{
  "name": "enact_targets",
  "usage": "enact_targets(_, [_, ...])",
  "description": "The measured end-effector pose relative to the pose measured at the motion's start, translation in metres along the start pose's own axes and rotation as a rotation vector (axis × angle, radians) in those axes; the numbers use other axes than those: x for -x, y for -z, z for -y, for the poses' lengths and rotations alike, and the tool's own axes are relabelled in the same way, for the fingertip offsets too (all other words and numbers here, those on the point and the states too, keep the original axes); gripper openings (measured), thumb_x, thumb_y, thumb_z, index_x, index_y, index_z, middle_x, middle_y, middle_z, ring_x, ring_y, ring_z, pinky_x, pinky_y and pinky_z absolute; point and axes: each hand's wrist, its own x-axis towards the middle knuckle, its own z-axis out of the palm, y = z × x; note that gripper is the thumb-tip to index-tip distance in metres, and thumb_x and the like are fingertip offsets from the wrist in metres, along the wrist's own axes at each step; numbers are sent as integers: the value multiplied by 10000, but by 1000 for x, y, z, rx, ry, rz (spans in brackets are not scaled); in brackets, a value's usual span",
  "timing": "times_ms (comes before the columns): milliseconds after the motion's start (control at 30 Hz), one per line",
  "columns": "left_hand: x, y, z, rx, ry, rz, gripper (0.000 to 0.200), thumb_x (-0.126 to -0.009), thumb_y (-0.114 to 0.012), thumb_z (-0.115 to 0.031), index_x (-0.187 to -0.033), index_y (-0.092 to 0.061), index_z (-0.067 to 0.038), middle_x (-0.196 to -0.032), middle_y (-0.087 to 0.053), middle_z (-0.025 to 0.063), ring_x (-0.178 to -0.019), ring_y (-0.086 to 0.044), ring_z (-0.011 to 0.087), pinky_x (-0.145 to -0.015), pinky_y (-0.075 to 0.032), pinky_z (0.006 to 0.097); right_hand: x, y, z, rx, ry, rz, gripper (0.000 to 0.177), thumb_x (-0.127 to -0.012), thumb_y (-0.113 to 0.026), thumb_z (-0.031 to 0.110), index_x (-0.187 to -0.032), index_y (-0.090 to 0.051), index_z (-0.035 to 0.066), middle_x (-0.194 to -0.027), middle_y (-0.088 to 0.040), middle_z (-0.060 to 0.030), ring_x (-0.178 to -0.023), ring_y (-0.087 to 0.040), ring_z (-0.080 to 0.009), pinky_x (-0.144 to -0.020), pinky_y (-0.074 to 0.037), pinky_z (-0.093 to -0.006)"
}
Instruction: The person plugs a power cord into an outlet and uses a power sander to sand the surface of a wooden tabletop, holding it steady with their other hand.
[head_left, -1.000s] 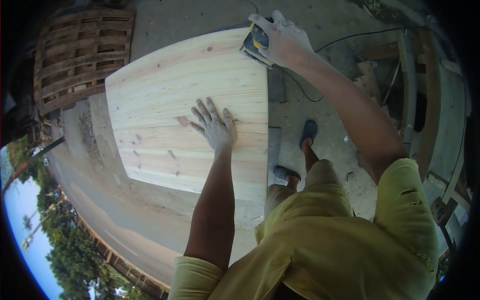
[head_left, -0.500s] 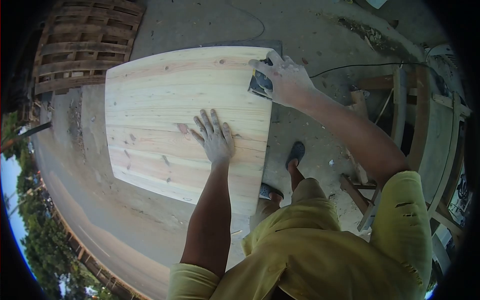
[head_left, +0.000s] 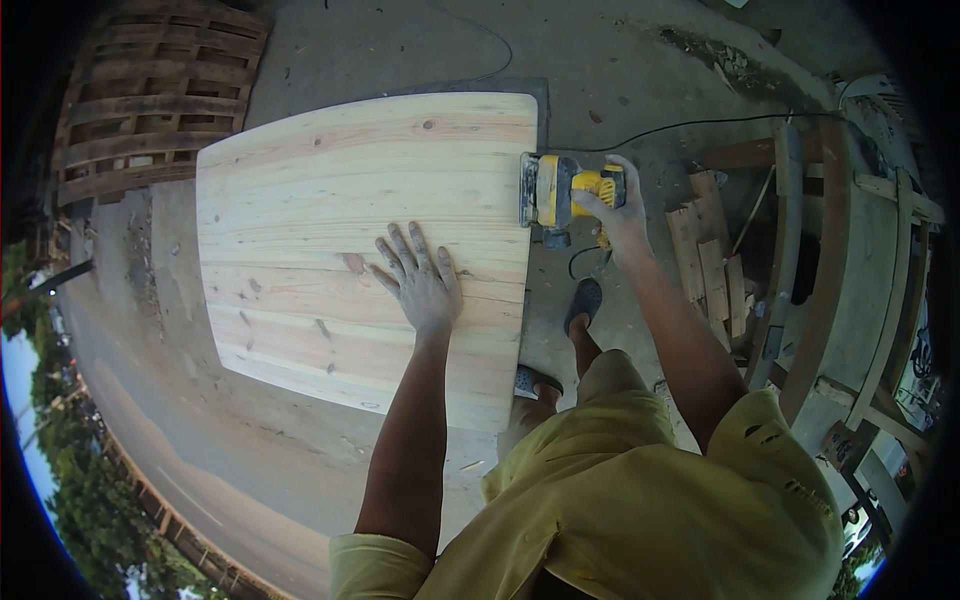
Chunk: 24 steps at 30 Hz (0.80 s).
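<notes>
A pale wooden panel (head_left: 300, 200) with knots and joined boards lies in front of me. My left hand (head_left: 425, 285) rests flat on its surface, fingers spread, dusty and holding nothing. To the right, my right hand (head_left: 622, 215) is wrapped round a yellow and black power sander (head_left: 560, 190). The sander is turned on its side, with its dark pad against or very near the panel's right edge; exact contact is hard to make out.
Wooden pallets (head_left: 165, 90) stand at the upper left. A black cable (head_left: 690, 123) runs across the ground to the right. Wooden frames (head_left: 830, 260) and stacked offcuts (head_left: 705, 260) are at the right. My sandalled feet are beside the panel, and a road (head_left: 150, 430) lies lower left.
My right hand has moved right and down from the panel's upper right corner, and the sander has turned from the top surface to the right edge. My left hand stays on the panel.
</notes>
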Motion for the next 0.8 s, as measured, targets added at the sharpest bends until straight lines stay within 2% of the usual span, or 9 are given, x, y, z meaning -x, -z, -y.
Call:
enact_targets(100, [1, -1, 1, -4, -2, -4, 654, -1084, -239, -457, -1640, -170, -120, -1710, -67, 166, -1569, 13, 406, -1222, 81, 620, 42, 3, -50, 55, 262, 24, 785, -736, -892, 302, -1392, -485, 154, -1179, -589, -91, -1006, -644, -195, -802, -573, -354])
enact_targets(167, [1, 0, 0, 5, -2, 3, 649, -1085, -237, -450, -1640, -170, -120, -1710, -64, 166, -1569, 14, 406, -1222, 82, 619, 61, 2, -35, 514, 546, -36, 770, -741, -876, 299, -1396, -488, 183, -1209, -561, -122, -1089, -631, -280, -928, -540, -434])
enact_targets(333, [1, -2, 1, -9, -1, 7, 651, -1084, -238, -450, -1641, -166, -122, -1712, -51, 163, -1570, 24, 400, -1224, 81, 615, -26, -11, 36, 729, 541, -42, 778, -724, -866, 345, -1393, -491, 211, -1196, -562, -129, -1077, -636, -368, -930, -536, -501])
enact_targets(400, [1, -2, 0, -9, -5, 9, 652, -1083, -239, -450, -1641, -163, -122, -1712, -49, 161, -1571, 26, 396, -1225, 82, 612, -81, -7, 42, 709, 653, -121, 796, -729, -873, 364, -1399, -479, 191, -1162, -599, -111, -1002, -662, -289, -818, -570, -426])
enact_targets(433, [1, -1, 0, -1, 2, 1, 651, -1081, -252, -447, -1640, -175, -122, -1712, -63, 158, -1572, 14, 389, -1229, 72, 600, -100, -3, 42, 708, 649, -124, 796, -729, -873, 364, -1399, -479, 191, -1162, -599, -111, -1002, -662, -289, -818, -570, -426])
enact_targets(500, [3, -1, -1, 7, 9, -6, 651, -1078, -264, -444, -1638, -186, -122, -1712, -76, 154, -1574, 2, 382, -1232, 61, 589, -123, 5, 36, 107, 122, 21, 799, -746, -879, 365, -1404, -467, 178, -1102, -630, -82, -923, -661, -188, -667, -556, -322])
enact_targets(533, [2, -2, -1, -3, 9, -5, 650, -1079, -262, -442, -1639, -182, -123, -1712, -76, 154, -1574, 2, 382, -1232, 62, 588, -125, 7, 20, -75, 99, 55, 795, -758, -884, 340, -1408, -458, 171, -1061, -633, -62, -871, -639, -119, -572, -503, -252])
enact_targets(633, [3, 0, 0, -9, 12, 8, 649, -1082, -238, -445, -1642, -164, -126, -1713, -61, 155, -1573, 22, 382, -1230, 76, 593, -68, 11, -1, -123, -38, 58, 812, -744, -895, 316, -1410, -453, 173, -1054, -637, -57, -872, -646, -133, -579, -517, -263])
enact_targets(800, [0, -1, 0, -2, -4, 8, 649, -1085, -227, -446, -1642, -154, -121, -1711, -50, 165, -1571, 34, 394, -1226, 87, 604, 7, 4, -48, 206, 365, -39, 795, -730, -885, 310, -1398, -483, 156, -1214, -578, -96, -982, -670, -238, -821, -579, -402])
